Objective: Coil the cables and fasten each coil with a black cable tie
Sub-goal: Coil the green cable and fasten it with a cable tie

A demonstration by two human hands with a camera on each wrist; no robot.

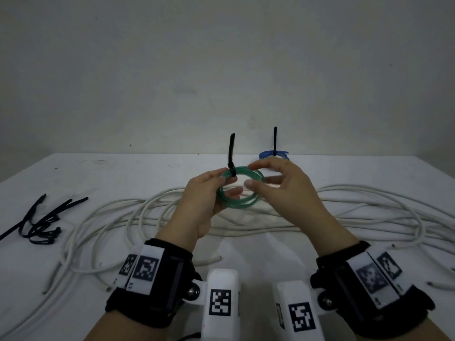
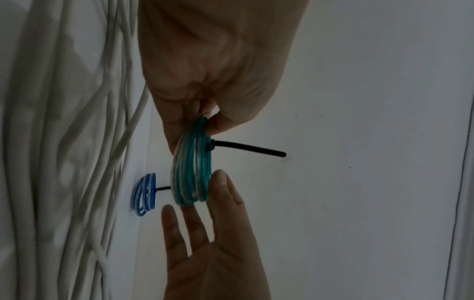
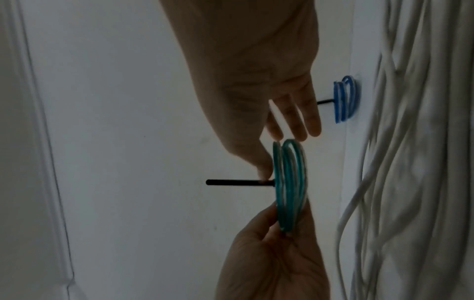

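While the green coil hangs above mid-table, a black tie cinched on its far-left rim and standing upright, the left hand pinches it beside the tie; the right hand, fingers loosely spread, touches its right rim without gripping. Loose white cable sprawls beneath, a tied blue coil sits near the far edge, spare ties lie far left
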